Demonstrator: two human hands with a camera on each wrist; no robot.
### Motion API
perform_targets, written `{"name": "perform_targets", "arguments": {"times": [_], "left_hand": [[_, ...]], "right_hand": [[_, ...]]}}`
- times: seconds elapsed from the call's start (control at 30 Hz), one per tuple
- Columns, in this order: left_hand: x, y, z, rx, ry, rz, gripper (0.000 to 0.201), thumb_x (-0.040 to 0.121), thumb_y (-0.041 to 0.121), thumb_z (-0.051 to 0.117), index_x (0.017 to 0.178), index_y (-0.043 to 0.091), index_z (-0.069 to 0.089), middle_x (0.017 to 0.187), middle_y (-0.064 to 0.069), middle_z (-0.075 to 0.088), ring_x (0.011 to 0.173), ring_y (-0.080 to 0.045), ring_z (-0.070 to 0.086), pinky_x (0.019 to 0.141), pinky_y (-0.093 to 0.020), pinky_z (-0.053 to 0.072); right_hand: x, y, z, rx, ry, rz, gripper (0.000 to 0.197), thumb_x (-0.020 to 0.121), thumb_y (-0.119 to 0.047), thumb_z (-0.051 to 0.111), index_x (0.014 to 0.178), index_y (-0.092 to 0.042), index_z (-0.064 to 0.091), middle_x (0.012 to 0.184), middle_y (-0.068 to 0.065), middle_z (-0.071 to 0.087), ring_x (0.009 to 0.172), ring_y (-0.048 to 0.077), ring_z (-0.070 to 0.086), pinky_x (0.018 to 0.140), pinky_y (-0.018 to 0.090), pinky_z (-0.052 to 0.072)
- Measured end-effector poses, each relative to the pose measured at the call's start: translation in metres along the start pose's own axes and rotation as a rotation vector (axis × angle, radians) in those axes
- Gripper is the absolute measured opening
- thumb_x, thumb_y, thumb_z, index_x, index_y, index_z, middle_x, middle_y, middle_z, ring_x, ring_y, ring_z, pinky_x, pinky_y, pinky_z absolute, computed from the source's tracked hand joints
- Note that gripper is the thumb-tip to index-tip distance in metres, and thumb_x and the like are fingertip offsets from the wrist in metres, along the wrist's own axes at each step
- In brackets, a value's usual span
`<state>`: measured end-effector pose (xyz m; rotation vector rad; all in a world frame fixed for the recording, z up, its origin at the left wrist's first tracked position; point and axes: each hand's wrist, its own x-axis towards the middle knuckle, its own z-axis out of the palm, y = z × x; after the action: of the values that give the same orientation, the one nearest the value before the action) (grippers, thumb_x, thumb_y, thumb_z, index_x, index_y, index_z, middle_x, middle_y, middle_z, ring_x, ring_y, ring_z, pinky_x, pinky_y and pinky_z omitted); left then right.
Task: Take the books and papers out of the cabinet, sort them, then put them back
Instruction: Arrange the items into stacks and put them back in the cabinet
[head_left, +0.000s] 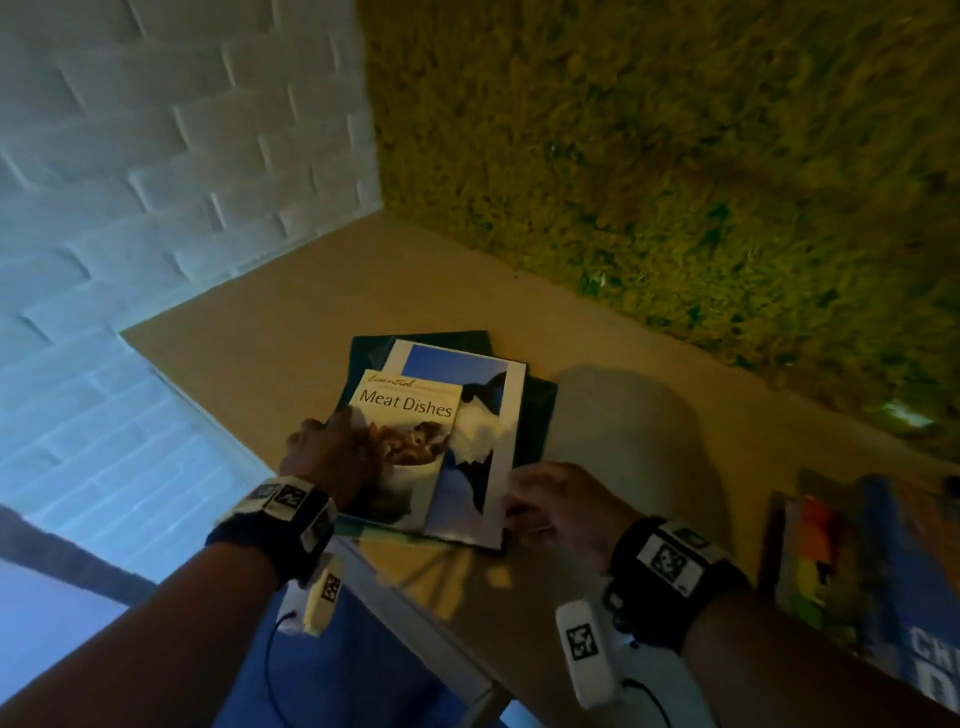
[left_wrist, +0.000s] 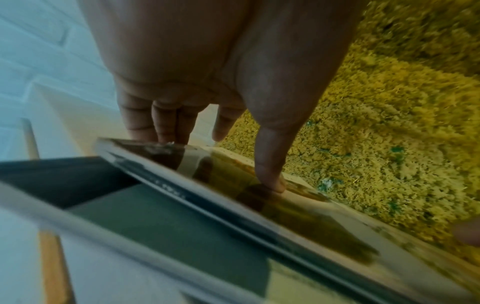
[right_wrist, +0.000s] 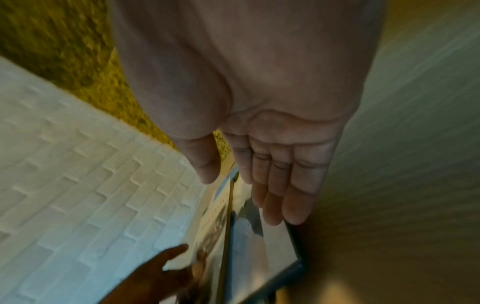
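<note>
A stack lies on the tan tabletop (head_left: 291, 312) in the corner. On top is a "Meat Dishes" cookbook (head_left: 410, 421), over a white-bordered blue book (head_left: 493, 410) and dark green folders (head_left: 537, 415). My left hand (head_left: 332, 452) holds the cookbook's left edge. Its thumb (left_wrist: 270, 176) presses on the cover (left_wrist: 291, 207), and the fingers (left_wrist: 166, 127) reach behind the edge. My right hand (head_left: 550, 504) is flat, its straight fingers (right_wrist: 285, 201) at the near right corner of the white-bordered book (right_wrist: 272, 246).
A white brick wall (head_left: 130, 182) stands on the left and a moss-green wall (head_left: 675, 182) behind. More colourful books (head_left: 883, 571) lie at the right edge of the tabletop. The table's white front edge (head_left: 415, 623) runs between my wrists.
</note>
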<state>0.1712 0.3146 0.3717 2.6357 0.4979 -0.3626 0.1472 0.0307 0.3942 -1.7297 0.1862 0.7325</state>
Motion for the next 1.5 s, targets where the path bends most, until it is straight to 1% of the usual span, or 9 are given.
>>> {"name": "perform_targets", "arguments": {"times": [0.27, 0.47, 0.6, 0.7, 0.87, 1.03, 1.17, 1.3, 1.5], "left_hand": [[0.002, 0.005, 0.003, -0.182, 0.012, 0.047, 0.074, 0.082, 0.045, 0.071, 0.144, 0.028, 0.034, 0.130, -0.012, 0.050, 0.123, -0.038, 0.050, 0.102, -0.053, 0.046], [0.016, -0.011, 0.005, -0.872, -0.135, -0.078, 0.019, 0.080, 0.020, 0.078, 0.098, 0.017, 0.075, 0.099, -0.008, 0.078, 0.098, -0.032, 0.073, 0.094, -0.054, 0.056], [0.016, -0.013, -0.009, -0.976, -0.061, -0.087, 0.020, 0.094, 0.010, 0.061, 0.111, 0.016, 0.068, 0.110, -0.015, 0.072, 0.101, -0.038, 0.069, 0.094, -0.059, 0.054], [0.012, -0.009, -0.017, -0.994, -0.065, -0.028, 0.022, 0.097, 0.006, 0.056, 0.118, 0.010, 0.063, 0.106, -0.012, 0.069, 0.094, -0.031, 0.067, 0.084, -0.044, 0.056], [0.017, -0.001, -0.018, -1.009, -0.024, 0.011, 0.023, 0.094, 0.011, 0.062, 0.117, 0.010, 0.065, 0.104, -0.011, 0.071, 0.082, -0.019, 0.066, 0.068, -0.032, 0.052], [-0.001, 0.031, 0.002, -1.062, -0.181, 0.071, 0.008, 0.096, 0.009, 0.060, 0.094, 0.010, 0.069, 0.090, -0.013, 0.072, 0.083, -0.029, 0.073, 0.077, -0.045, 0.061], [-0.026, 0.071, 0.028, -1.151, -0.349, 0.074, 0.013, 0.098, 0.007, 0.056, 0.097, 0.010, 0.069, 0.076, -0.010, 0.075, 0.071, -0.026, 0.069, 0.064, -0.037, 0.060], [-0.043, 0.096, 0.046, -1.156, -0.509, 0.095, 0.023, 0.100, 0.007, 0.053, 0.116, 0.002, 0.068, 0.106, -0.021, 0.074, 0.095, -0.033, 0.070, 0.088, -0.045, 0.055], [0.008, 0.029, 0.018, -0.236, 0.007, 0.143, 0.055, 0.088, 0.045, 0.070, 0.134, 0.016, 0.061, 0.130, -0.016, 0.059, 0.115, -0.039, 0.059, 0.093, -0.038, 0.051]], "right_hand": [[0.035, 0.006, 0.031, -0.201, 0.072, -0.032, 0.017, 0.094, -0.020, 0.059, 0.093, -0.004, 0.064, 0.077, 0.013, 0.055, 0.075, 0.027, 0.056, 0.069, 0.039, 0.042], [0.039, 0.021, 0.020, -0.707, 0.209, -0.083, 0.037, 0.099, -0.031, 0.056, 0.131, -0.013, 0.056, 0.126, 0.012, 0.059, 0.113, 0.034, 0.058, 0.092, 0.039, 0.048], [0.026, 0.040, 0.003, -1.063, 0.373, -0.018, 0.063, 0.096, -0.051, 0.055, 0.150, -0.029, 0.031, 0.146, 0.012, 0.034, 0.128, 0.037, 0.043, 0.100, 0.045, 0.047], [0.014, 0.052, -0.018, -1.130, 0.446, 0.081, 0.070, 0.098, -0.054, 0.050, 0.156, -0.029, 0.022, 0.159, 0.008, 0.020, 0.136, 0.036, 0.034, 0.105, 0.048, 0.043], [-0.011, 0.070, -0.051, -1.249, 0.496, 0.240, 0.058, 0.095, -0.053, 0.052, 0.137, -0.014, 0.048, 0.140, 0.011, 0.045, 0.131, 0.034, 0.045, 0.103, 0.047, 0.047], [-0.024, 0.079, -0.068, -1.094, 0.616, 0.105, 0.049, 0.096, -0.056, 0.053, 0.126, -0.017, 0.053, 0.129, 0.008, 0.052, 0.124, 0.030, 0.052, 0.099, 0.043, 0.048], [-0.018, 0.051, -0.033, -0.158, 0.391, -0.076, 0.085, 0.075, -0.087, 0.054, 0.141, -0.034, 0.047, 0.134, -0.005, 0.058, 0.120, 0.018, 0.060, 0.104, 0.045, 0.049], [-0.004, 0.048, -0.024, 0.366, 0.344, -0.002, 0.047, 0.091, -0.033, 0.071, 0.135, -0.033, 0.057, 0.138, 0.003, 0.063, 0.122, 0.028, 0.062, 0.100, 0.053, 0.053], [-0.013, 0.068, -0.078, 0.131, 0.564, -0.018, 0.025, 0.100, -0.019, 0.059, 0.125, -0.022, 0.060, 0.124, 0.010, 0.062, 0.105, 0.026, 0.060, 0.086, 0.039, 0.051]]}}
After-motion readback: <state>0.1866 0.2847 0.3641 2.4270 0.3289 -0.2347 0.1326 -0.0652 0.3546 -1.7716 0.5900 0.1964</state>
